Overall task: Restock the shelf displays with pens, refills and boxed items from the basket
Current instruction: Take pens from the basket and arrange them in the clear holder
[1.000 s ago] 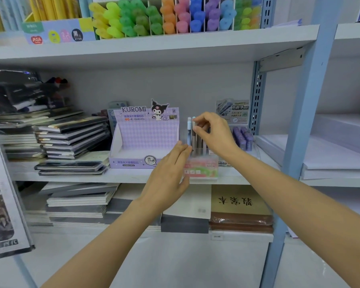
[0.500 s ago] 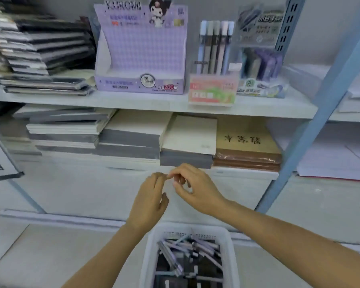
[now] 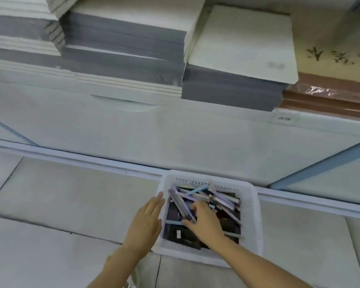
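Down at the bottom centre of the frame, I had the white basket (image 3: 250,204) sitting on the floor, loaded with a jumble of pens (image 3: 182,203) over dark boxed items (image 3: 175,232). My right hand (image 3: 204,220) was inside it, palm down, fingertips (image 3: 192,207) and thumb curling round the lower end of a lilac pen, though I couldn't tell whether the pinch had actually closed. That pen's long axis ran diagonally, from the upper left of the basket down toward my hand, so any lift would have to come along that slant to clear its neighbours. My left hand (image 3: 147,222) lay flat and open against the basket's left rim, gripping nothing, apparently steadying it. The right was plainly the nearer hand to the pens. Stacks of notebooks (image 3: 123,50) filled the top of the frame.
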{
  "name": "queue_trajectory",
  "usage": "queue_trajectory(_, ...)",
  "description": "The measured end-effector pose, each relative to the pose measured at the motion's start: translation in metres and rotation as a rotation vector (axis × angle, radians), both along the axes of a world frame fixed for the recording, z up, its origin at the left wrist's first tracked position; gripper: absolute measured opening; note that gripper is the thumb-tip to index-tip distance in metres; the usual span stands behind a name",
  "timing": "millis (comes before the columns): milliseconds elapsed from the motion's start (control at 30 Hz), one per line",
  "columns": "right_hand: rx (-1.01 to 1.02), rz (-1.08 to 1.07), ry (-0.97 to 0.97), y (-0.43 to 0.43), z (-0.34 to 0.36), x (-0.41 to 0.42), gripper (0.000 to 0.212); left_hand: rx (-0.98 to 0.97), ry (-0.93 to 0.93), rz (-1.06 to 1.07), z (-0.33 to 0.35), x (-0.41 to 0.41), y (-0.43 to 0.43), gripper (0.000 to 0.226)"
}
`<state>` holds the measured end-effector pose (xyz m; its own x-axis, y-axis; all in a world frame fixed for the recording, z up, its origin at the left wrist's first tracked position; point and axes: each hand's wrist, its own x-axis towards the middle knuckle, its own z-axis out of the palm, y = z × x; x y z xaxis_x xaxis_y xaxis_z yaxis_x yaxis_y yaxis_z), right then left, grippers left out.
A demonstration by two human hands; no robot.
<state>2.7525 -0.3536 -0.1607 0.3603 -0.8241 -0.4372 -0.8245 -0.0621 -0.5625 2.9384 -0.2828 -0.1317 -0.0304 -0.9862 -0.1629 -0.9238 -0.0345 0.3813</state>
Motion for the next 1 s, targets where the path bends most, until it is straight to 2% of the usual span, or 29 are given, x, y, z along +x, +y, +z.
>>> queue_trajectory(67, -0.053, 0.011, 0.031, 0.003, -0.008, 0.005, 0.037, -0.136, -0.008, 0.009, -0.005, -0.001, -0.002, 0.063)
queue_trajectory(133, -0.064, 0.045, 0.052, 0.000, -0.011, 0.007, 0.030, -0.183, -0.003, 0.021, -0.007, -0.004, -0.003, 0.058)
queue_trajectory(300, 0.040, 0.121, 0.053, -0.013, -0.006, 0.005, 0.011, -0.175, 0.004, 0.080, -0.007, -0.010, -0.004, 0.037)
queue_trajectory(433, 0.197, 0.129, -0.030, -0.020, 0.004, -0.008, 0.020, -0.156, 0.031, 0.136, 0.002, -0.017, -0.006, 0.011)
queue_trajectory(467, 0.245, 0.083, -0.094, -0.019, 0.008, -0.012, 0.023, -0.093, 0.129, 0.209, 0.007, -0.021, -0.008, 0.009)
queue_trajectory(500, 0.290, 0.040, -0.165, -0.018, 0.012, -0.015, 0.024, 0.040, 0.268, 0.321, 0.013, -0.027, -0.012, 0.019)
queue_trajectory(567, 0.356, 0.043, -0.285, -0.015, 0.022, -0.020, 0.020, 0.352, 0.629, 0.497, 0.020, -0.039, -0.018, 0.038)
queue_trajectory(600, 0.382, 0.085, -0.331, -0.014, 0.027, -0.021, 0.019, 0.438, 0.819, 0.533, 0.022, -0.045, -0.021, 0.041)
queue_trajectory(667, 0.423, 0.167, -0.392, -0.009, 0.035, -0.020, 0.023, 0.446, 1.165, 0.627, 0.023, -0.055, -0.025, 0.042)
queue_trajectory(733, 0.457, 0.206, -0.404, -0.006, 0.041, -0.017, 0.028, 0.348, 1.447, 0.823, 0.025, -0.059, -0.030, 0.038)
queue_trajectory(800, 0.474, 0.240, -0.410, -0.007, 0.045, -0.016, 0.025, 0.244, 1.553, 0.922, 0.024, -0.057, -0.033, 0.030)
queue_trajectory(867, 0.376, 0.237, -0.396, -0.014, 0.045, -0.022, 0.020, 0.172, 1.549, 0.915, 0.023, -0.055, -0.035, 0.022)
queue_trajectory(1000, -0.021, -0.091, -0.301, -0.038, 0.031, -0.052, 0.003, 0.193, 1.429, 0.924, 0.023, -0.056, -0.041, 0.022)
